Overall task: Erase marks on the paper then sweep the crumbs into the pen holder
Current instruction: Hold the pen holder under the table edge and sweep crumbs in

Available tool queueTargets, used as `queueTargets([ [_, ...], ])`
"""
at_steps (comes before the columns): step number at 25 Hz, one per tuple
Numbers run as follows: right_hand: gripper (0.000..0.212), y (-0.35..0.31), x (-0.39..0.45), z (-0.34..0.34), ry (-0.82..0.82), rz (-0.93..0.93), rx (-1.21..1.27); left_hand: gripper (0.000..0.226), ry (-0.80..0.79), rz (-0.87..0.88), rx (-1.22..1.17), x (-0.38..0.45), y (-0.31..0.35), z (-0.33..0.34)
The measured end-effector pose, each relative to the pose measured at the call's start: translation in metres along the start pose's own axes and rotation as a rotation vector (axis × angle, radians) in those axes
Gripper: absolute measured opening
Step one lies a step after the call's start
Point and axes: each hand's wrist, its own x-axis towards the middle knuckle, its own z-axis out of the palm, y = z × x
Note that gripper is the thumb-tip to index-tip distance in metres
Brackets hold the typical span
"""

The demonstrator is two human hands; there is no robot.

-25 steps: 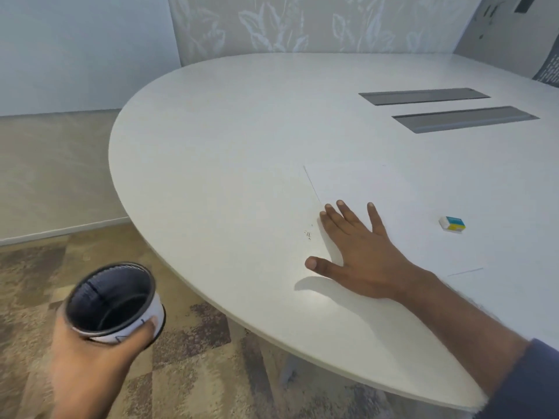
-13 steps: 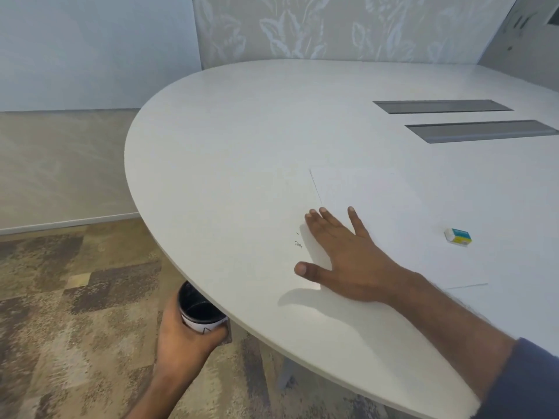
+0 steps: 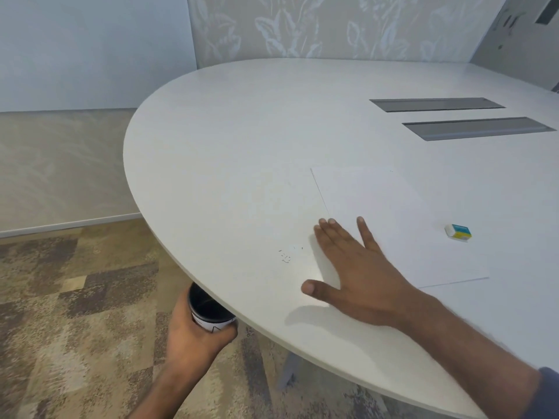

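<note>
A white sheet of paper [image 3: 393, 219] lies on the white oval table [image 3: 242, 131]. My right hand [image 3: 357, 273] rests flat on the table at the sheet's left edge, fingers together and thumb spread. A small cluster of eraser crumbs [image 3: 286, 255] sits on the table just left of that hand, near the rim. My left hand [image 3: 193, 337] grips a round pen holder [image 3: 208, 311], dark inside with a white wall, just below the table's edge under the crumbs. A white, blue and yellow eraser [image 3: 458, 231] lies on the paper to the right.
Two grey cable hatches [image 3: 435, 104] [image 3: 478, 128] are set into the table farther back. Patterned carpet [image 3: 75, 297] covers the floor to the left, with a table leg [image 3: 287, 370] under the rim. Walls stand behind the table.
My left hand has brought the pen holder from low left up under the table's edge. My right hand has slid left and toward me, and the crumbs have moved nearer the rim.
</note>
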Motion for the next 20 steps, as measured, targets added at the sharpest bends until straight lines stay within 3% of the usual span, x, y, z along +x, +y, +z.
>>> queueTargets([
  [3,0.114,-0.016,-0.008,0.008,-0.038,0.017,0.018,0.092,-0.029,0.016,-0.018,-0.001,0.002,0.0],
  [9,0.11,-0.059,-0.005,0.016,0.002,-0.133,0.201,0.081,-0.016,0.023,-0.032,-0.004,0.002,0.003],
  [12,0.108,-0.029,0.003,0.004,0.041,-0.028,0.193,0.088,-0.036,0.02,-0.011,-0.005,-0.001,0.002],
  [15,0.112,-0.015,0.008,0.001,-0.034,0.054,0.094,0.091,-0.042,0.027,0.013,-0.008,-0.004,0.003],
  [20,0.113,-0.059,0.007,0.016,-0.022,-0.144,0.12,0.096,-0.034,0.064,0.039,-0.01,0.008,0.007],
])
